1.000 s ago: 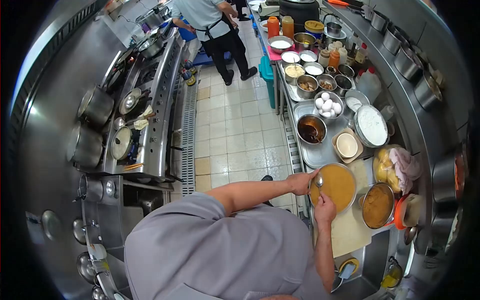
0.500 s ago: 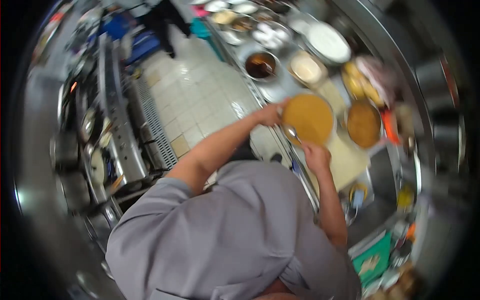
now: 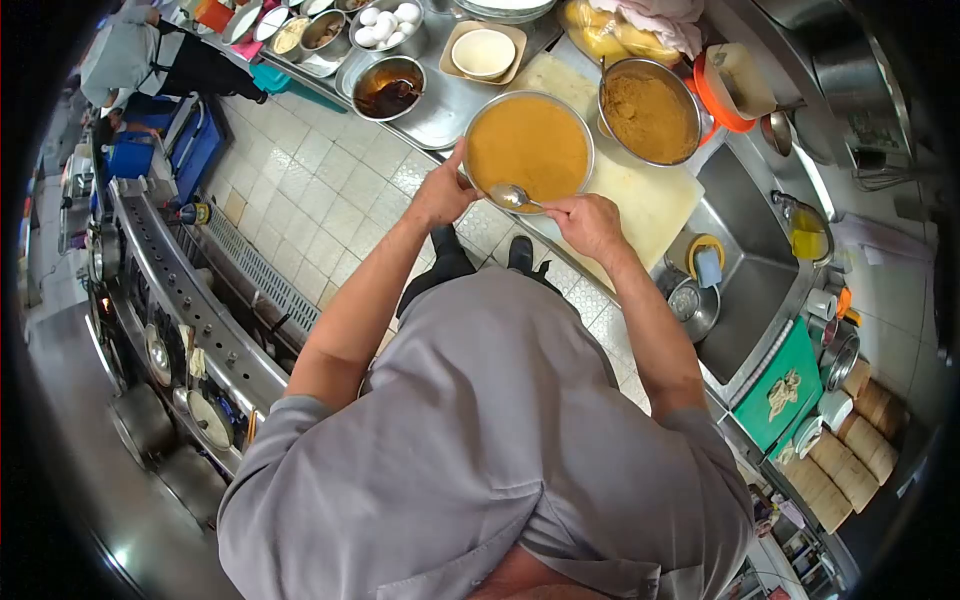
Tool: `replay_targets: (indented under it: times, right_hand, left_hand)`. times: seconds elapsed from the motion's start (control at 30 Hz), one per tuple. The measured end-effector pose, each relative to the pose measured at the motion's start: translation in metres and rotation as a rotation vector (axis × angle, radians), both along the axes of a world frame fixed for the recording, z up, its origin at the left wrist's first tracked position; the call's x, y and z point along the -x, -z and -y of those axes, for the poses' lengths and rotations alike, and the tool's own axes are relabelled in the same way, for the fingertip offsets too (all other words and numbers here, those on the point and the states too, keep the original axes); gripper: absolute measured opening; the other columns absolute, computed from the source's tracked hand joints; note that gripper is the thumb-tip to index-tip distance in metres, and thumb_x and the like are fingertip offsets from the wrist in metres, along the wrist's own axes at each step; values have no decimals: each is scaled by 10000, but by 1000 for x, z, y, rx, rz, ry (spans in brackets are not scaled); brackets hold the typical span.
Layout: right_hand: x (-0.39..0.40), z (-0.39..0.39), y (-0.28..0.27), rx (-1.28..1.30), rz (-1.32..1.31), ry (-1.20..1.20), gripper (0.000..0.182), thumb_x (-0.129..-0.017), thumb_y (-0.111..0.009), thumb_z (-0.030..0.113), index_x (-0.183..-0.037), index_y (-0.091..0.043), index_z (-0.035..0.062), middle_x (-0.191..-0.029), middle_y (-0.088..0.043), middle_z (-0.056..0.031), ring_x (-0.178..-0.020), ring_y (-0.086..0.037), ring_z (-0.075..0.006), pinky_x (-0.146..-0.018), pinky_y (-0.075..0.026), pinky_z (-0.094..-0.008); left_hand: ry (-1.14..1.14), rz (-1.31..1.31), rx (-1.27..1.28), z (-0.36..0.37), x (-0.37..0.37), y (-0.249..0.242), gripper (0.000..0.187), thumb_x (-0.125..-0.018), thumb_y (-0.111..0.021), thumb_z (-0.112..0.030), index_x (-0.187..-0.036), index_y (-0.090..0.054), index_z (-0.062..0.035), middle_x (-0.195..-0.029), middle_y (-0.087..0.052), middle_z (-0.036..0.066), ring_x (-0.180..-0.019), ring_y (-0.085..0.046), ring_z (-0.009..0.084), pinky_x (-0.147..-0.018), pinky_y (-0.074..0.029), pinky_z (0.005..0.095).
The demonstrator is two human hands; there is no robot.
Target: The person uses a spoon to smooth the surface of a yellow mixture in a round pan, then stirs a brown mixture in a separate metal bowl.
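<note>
A round metal pan holds a smooth orange-brown layer. My left hand grips its near-left rim. In my right hand is the handle of a metal spoon, its bowl resting on the surface near the pan's front edge. Close on the right stands a pot of rougher orange-brown mixture. Under and beside the pan lies a pale cutting board.
A bowl of dark sauce, a bowl of eggs and a white bowl stand behind. To the right is a sink. A stove counter runs along the left; another person stands at the far left.
My view has turned, so the counter appears higher and further left, and the picture is sharper. Both hands keep their hold on pan and spoon. More of the other person shows.
</note>
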State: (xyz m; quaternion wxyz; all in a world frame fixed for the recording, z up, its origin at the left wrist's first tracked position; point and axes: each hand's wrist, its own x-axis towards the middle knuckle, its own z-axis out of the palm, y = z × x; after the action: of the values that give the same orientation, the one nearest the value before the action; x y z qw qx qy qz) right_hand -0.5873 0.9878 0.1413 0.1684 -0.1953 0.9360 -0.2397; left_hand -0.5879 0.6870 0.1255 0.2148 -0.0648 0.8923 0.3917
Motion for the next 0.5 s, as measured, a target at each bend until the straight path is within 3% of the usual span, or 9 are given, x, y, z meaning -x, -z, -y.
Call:
replay_targets:
  times: [0.23,0.43,0.5]
  right_hand:
    - [2,-9,-1,50,-4,-36,190,-984,-751,315,-1111,-873,244,-1056,-833,-62,-999,-777,-283,-886,-607,-430]
    - [0,-20,-3,58,18,-30,185,-990,-740,291,-1105,-874,237,-1063,-834,-54,-1009,-775,-277,-897,-601,-427]
    - [1,-24,-3,64,5,-23,184,-991,-737,288,-1102,-874,234,-1065,-835,-52,-1007,-775,-277,-895,-601,-427]
  left_hand:
    - [108,44,38,17,28,-1,1109,-932,-836,-163,-1770,-110,-124,-1061,-819,219,-962,-806,300,-930,-598,397]
    - [28,-30,161,6,10,10,1060,-938,-834,-202,-1762,-172,-117,-1040,-816,213,-958,-799,325,-927,-605,434]
    - [9,11,158,-4,3,2,1124,-933,-846,-223,-1767,-99,-126,-1060,-814,210,-999,-789,348,-962,-595,445]
